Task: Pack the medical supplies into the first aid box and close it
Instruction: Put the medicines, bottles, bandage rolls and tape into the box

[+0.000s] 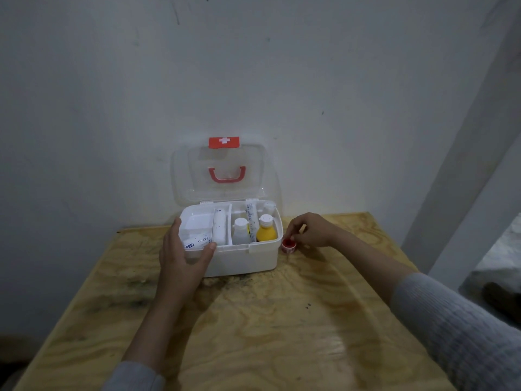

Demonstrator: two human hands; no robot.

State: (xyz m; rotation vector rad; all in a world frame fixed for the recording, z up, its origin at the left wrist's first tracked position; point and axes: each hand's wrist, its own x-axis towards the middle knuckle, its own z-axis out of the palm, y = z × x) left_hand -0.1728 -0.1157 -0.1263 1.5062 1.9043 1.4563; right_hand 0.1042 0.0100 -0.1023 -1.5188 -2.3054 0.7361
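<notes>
A white first aid box (242,261) stands open at the far side of the wooden table, its clear lid (222,170) with a red handle leaning back against the wall. Inside are a yellow bottle (266,232), a white bottle (240,232), a rolled white bandage (219,227) and small packets. My left hand (183,258) grips the box's front left corner, thumb on the rim. My right hand (310,230) pinches a small red-centred tape roll (289,245) that sits on the table just right of the box.
The wooden table (253,328) stands against a white wall, with its right edge running beside a pale doorway frame (462,193). A dark object (499,300) lies on the floor at the far right.
</notes>
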